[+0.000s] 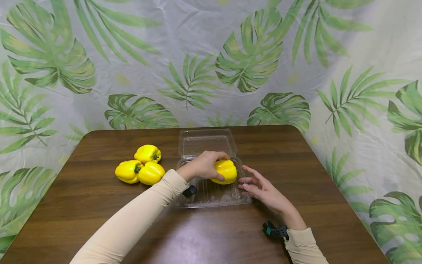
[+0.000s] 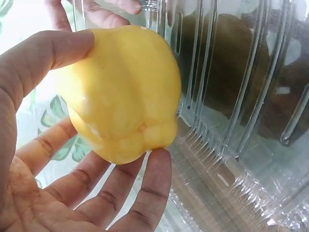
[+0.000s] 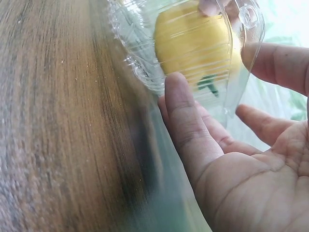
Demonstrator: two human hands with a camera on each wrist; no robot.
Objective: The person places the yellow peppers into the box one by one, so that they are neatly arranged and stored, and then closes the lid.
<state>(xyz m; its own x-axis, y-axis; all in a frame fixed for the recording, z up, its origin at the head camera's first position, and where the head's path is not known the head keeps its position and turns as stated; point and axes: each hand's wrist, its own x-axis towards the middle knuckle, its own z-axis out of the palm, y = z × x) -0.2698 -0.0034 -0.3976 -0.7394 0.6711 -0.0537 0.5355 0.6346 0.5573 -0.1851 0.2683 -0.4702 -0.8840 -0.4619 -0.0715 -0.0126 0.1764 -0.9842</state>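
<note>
- Held in the left hand (image 1: 206,165): a yellow pepper (image 1: 225,171), thumb on one side, fingers bent round the other, green stem toward the right wall of a clear container (image 1: 215,203).
- Within the container's walls, right of its middle and toward its far side; contact with the ribbed floor impossible to tell.
- At the container's right wall, the right hand (image 1: 261,189): fingers apart and loosely bent, close about the plastic, apparently steadying it.
- For a tidy placing, use a light hold, lower straight down, and pass the weight to the floor before spreading the fingers.
- Probably best to brace the right wall gently, without squeezing: thin plastic, likely to flex or slide.
- Lift away upward afterward, with care for the black left wristband (image 1: 189,191), low near the container's left side and likely to brush it.
- Beyond the container's far rim, toward the far edge of the brown tabletop (image 1: 280,154), a clear lid (image 1: 207,145), folded back and no obstacle from above.
- Toward the tabletop's left edge, three other yellow peppers (image 1: 151,173), grouped closely, the nearest one just beside the left sleeve (image 1: 138,216).
- On the right wrist, another black wristband (image 1: 276,231), apart from the container.
- Past the tabletop's far edge, a pale leaf-print cloth (image 1: 197,36).
</note>
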